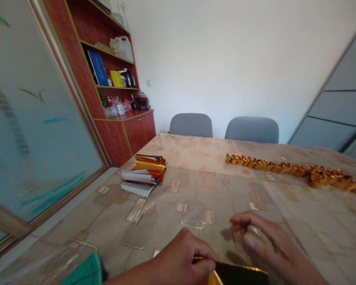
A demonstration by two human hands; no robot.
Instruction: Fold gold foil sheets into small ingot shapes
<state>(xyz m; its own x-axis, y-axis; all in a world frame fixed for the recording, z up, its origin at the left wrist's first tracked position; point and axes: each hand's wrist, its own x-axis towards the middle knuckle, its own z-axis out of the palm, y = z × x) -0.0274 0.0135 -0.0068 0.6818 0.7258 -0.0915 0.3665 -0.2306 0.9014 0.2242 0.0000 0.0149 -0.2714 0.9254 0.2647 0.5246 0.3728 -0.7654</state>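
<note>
Near the bottom edge my left hand [185, 257] pinches a sheet of gold foil paper [240, 273], thumb and fingers closed on its left end. The paper is partly folded, with a dark inner face and a shiny gold rim; its lower part runs out of the frame. To the right, my right hand [269, 241] hovers just above the paper, thumb and fingers apart with nothing between them. Farther off at the left lies a stack of curled gold foil sheets [151, 166] beside loose greyish-white sheets [139, 180].
A long row of folded gold paper pieces [284, 168] stretches along the table's right side. A patterned cloth covers the table [195, 190]. Two grey chairs [191, 124] stand at the far edge. A red-brown shelf cabinet [139, 128] and a painted glass door [41, 118] are on the left.
</note>
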